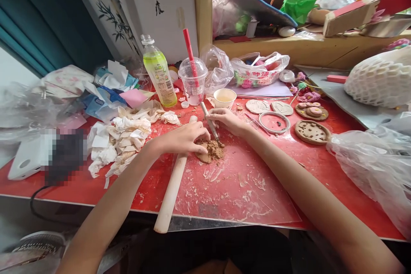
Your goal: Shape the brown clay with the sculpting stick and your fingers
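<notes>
My right hand (228, 120) is closed around a slim, pale pen-shaped clay tool (210, 123), held at a slant. The tool's lower tip meets a crumbly lump of brown clay (214, 152) with a rough top. My left hand (188, 136) rests at the clay's left side, fingers bent and thumb against its edge, steadying it. Beneath my left wrist and hand lies a long pale rolling pin (171, 195), partly hidden. The clay sits on a transparent sheet (250, 199) smeared with dried bits, over the red tabletop (340, 197).
Crumpled tissues (120, 137) are heaped left. Behind the clay stand a green drink bottle (159, 75), a plastic cup with a red straw (193, 83) and a paper cup (224, 97). Round clay pieces (312, 132) and a grey ring (274, 123) lie right, near plastic bags (369, 162).
</notes>
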